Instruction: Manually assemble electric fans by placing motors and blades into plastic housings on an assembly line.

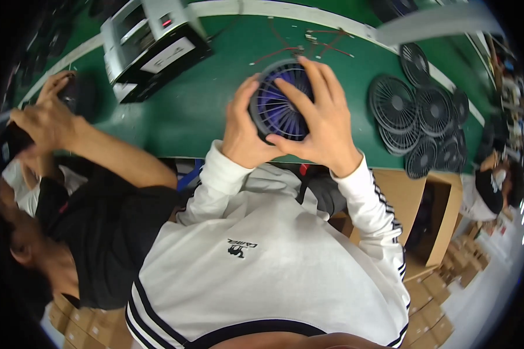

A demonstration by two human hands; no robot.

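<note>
Between my two hands I hold a small round fan [282, 107] with a dark grille and purple-blue blades, just over the near part of the green bench. My left hand [240, 125] wraps round its left side, thumb at the rim. My right hand [323, 116] grips the right side, with fingers reaching over the top edge and one finger lying across the grille. Beyond the fan lie thin red wires [326, 43] with small metal parts. To the right sits a pile of dark round fan grilles [393, 104].
A black and silver machine [157, 52] stands at the back left of the green bench [174, 125]. At my left a co-worker in black [116, 232] handles a dark object. An open cardboard box [399, 200] is below the bench's right edge; a pale curved bar [442, 23] crosses the upper right.
</note>
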